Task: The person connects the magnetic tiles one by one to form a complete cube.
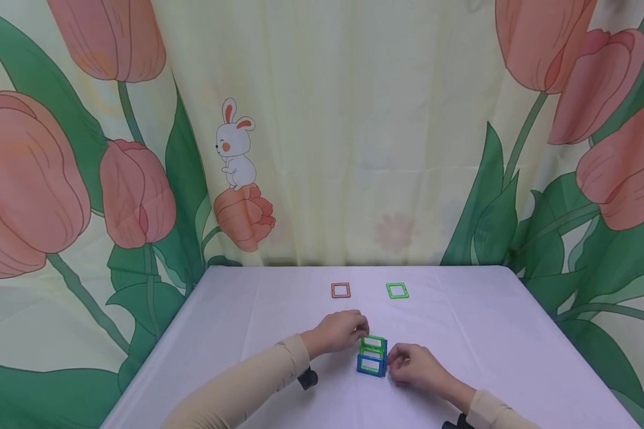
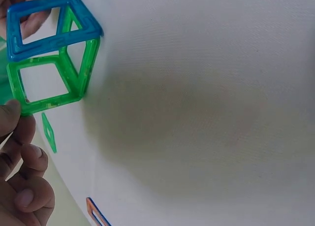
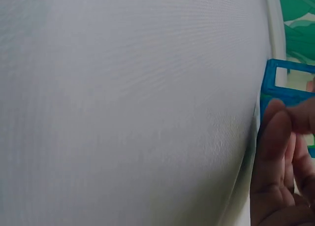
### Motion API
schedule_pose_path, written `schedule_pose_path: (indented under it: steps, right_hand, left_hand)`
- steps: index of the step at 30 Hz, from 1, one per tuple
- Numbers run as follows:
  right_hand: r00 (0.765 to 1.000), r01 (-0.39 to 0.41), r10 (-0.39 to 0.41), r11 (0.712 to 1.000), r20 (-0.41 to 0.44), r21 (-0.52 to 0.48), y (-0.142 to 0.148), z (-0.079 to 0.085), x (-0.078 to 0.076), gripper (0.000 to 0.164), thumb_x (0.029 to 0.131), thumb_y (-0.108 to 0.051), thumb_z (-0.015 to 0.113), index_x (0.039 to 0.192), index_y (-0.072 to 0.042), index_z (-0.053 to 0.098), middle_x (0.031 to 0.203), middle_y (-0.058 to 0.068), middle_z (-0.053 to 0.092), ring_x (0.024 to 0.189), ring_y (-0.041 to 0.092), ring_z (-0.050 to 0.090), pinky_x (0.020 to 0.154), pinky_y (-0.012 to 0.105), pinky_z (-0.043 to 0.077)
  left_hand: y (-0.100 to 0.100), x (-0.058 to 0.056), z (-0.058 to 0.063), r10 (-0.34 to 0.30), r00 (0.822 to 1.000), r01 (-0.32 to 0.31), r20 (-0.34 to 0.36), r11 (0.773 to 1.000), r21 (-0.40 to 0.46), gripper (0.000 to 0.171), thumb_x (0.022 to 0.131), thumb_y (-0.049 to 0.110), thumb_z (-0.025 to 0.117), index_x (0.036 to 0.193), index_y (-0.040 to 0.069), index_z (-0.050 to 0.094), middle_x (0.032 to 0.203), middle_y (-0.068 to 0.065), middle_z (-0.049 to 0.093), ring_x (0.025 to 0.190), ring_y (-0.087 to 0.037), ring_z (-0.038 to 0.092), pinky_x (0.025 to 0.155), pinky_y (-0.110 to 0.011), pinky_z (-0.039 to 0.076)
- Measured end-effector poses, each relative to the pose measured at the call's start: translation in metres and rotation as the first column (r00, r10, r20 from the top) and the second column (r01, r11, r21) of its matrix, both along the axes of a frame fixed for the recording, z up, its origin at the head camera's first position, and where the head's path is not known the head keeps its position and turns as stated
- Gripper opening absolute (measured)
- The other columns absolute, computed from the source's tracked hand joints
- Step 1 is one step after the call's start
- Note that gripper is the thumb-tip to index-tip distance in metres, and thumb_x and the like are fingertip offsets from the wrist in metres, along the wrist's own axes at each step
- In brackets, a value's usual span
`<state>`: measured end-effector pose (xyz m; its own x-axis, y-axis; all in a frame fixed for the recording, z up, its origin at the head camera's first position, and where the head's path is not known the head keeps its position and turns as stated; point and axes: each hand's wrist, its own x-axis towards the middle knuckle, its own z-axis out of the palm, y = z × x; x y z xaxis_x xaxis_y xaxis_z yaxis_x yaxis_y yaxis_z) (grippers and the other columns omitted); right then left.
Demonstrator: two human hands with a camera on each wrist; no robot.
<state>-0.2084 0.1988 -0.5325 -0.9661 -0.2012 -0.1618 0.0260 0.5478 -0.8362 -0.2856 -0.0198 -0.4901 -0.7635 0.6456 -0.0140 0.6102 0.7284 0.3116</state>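
Magnetic-tile structure (image 2: pixel 56 42), one: open square frames in translucent blue and green plastic, joined edge to edge. Location: on the table, lower centre of the head view; upper left of the left wrist view. Front blue frame (image 1: pixel 371 358) on the near face; side blue frame (image 1: pixel 386 357), seen nearly edge-on, along the right; green frames (image 2: pixel 51 104) toward the far side and within.

Handling, as judged: light, stiff, smooth, slightly slick. Bars sturdy enough; joints the weak point, apt to hinge or part under a sideways push. Best hold: outer bars or a corner, pinched lightly, with the opposite face steadied.

Left hand (image 1: pixel 338 330), one: thumb and forefinger pinch a green corner, at the left of the left wrist view; remaining fingers curled, clear of the piece.

Right hand (image 1: pixel 413 366), one: fingers bent, thumb and fingertip together beside the side blue frame; whether they grip its edge cannot be told.

Orange square tile (image 1: pixel 333 290), one, and green square tile (image 1: pixel 389 291), one: loose, flat, above the hands in the head view, green to the right, well apart.

White tablecloth (image 1: pixel 257 310): beneath all. Tulip-print curtain (image 1: pixel 327 149): upper frame, with white rabbit figure (image 1: pixel 238 158) left of centre. Beige sleeves (image 1: pixel 247 381), two: entering from the lower edge.
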Motion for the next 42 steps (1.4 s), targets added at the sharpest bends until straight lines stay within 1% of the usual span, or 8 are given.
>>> schedule_pose_path:
  steps: [6,12,15,20,25,29,35,42]
  right_hand:
    - [0.987,0.161,-0.160,0.986,-0.030,0.042,0.000,0.006,-0.006,0.023,0.086,-0.003,0.071,0.107,-0.008,0.064,0.084,0.004,0.058,0.066,0.016,0.064,0.061,0.029,0.054]
    - [0.980,0.189,-0.188,0.982,-0.062,0.022,0.002,0.009,-0.015,0.023,0.090,-0.003,0.067,0.112,-0.007,0.065,0.083,0.004,0.059,0.066,0.017,0.065,0.060,0.030,0.052]
    - [0.980,0.186,-0.183,0.982,-0.074,0.037,0.005,0.007,-0.019,0.019,0.091,-0.004,0.066,0.109,-0.007,0.066,0.081,0.003,0.060,0.066,0.016,0.065,0.061,0.029,0.052]
    - [0.981,0.191,-0.187,0.979,-0.060,0.067,0.010,0.004,-0.022,0.021,0.091,-0.005,0.065,0.112,-0.008,0.068,0.082,0.003,0.061,0.067,0.016,0.064,0.064,0.029,0.051]
    - [0.989,0.144,-0.143,0.989,-0.026,0.030,0.010,0.002,-0.023,0.038,0.089,-0.004,0.063,0.125,-0.014,0.068,0.087,0.003,0.060,0.068,0.017,0.064,0.063,0.031,0.050]
    - [0.997,0.066,-0.066,0.997,-0.028,-0.027,0.011,0.003,-0.022,0.040,0.089,-0.002,0.061,0.126,-0.012,0.070,0.087,0.004,0.058,0.070,0.018,0.063,0.063,0.030,0.049]
    - [1.000,0.029,-0.029,0.997,-0.007,-0.067,0.009,0.005,-0.019,0.037,0.090,-0.001,0.059,0.124,-0.007,0.072,0.089,0.005,0.056,0.073,0.017,0.064,0.065,0.030,0.052]
    - [1.000,0.022,-0.023,0.999,-0.019,-0.048,0.008,0.008,-0.015,0.029,0.096,-0.005,0.060,0.122,-0.006,0.073,0.096,0.006,0.069,0.073,0.018,0.065,0.065,0.030,0.051]
  left_hand:
    - [-0.001,0.000,-0.003,0.026,1.000,-0.026,0.011,1.000,0.005,0.006,0.101,0.024,0.069,0.105,0.023,0.074,0.094,0.014,0.064,0.081,0.000,0.055,0.077,-0.019,0.050]
    - [0.004,0.005,0.000,0.023,0.999,-0.023,-0.039,1.000,0.006,0.006,0.100,0.029,0.069,0.103,0.024,0.071,0.093,0.013,0.061,0.079,0.000,0.053,0.071,-0.019,0.048]
    - [0.012,0.018,0.006,0.005,0.989,-0.009,-0.148,0.999,-0.031,0.011,0.100,0.034,0.068,0.098,0.023,0.069,0.086,0.012,0.059,0.071,0.000,0.050,0.062,-0.017,0.044]
    - [0.032,0.049,0.013,-0.071,0.935,0.028,-0.347,0.992,-0.127,0.031,0.099,0.046,0.064,0.079,0.023,0.067,0.067,0.012,0.052,0.053,-0.001,0.043,0.045,-0.019,0.034]
    - [0.044,0.074,0.016,-0.101,0.915,-0.001,-0.391,0.967,-0.253,0.047,0.091,0.058,0.067,0.063,0.023,0.057,0.059,0.010,0.048,0.048,-0.005,0.040,0.040,-0.025,0.033]
    - [0.046,0.081,0.017,-0.085,0.929,-0.032,-0.361,0.952,-0.306,0.041,0.088,0.051,0.075,0.063,0.023,0.060,0.056,0.011,0.047,0.051,-0.005,0.040,0.043,-0.025,0.037]
    - [0.038,0.079,0.011,-0.064,0.963,-0.014,-0.260,0.957,-0.290,0.012,0.094,0.035,0.076,0.095,0.023,0.075,0.061,0.011,0.054,0.055,-0.004,0.045,0.047,-0.020,0.040]
    - [0.030,0.078,0.007,-0.005,0.982,-0.038,-0.186,0.973,-0.229,0.026,0.095,0.047,0.073,0.100,0.021,0.073,0.061,0.011,0.053,0.051,-0.005,0.046,0.047,-0.021,0.038]
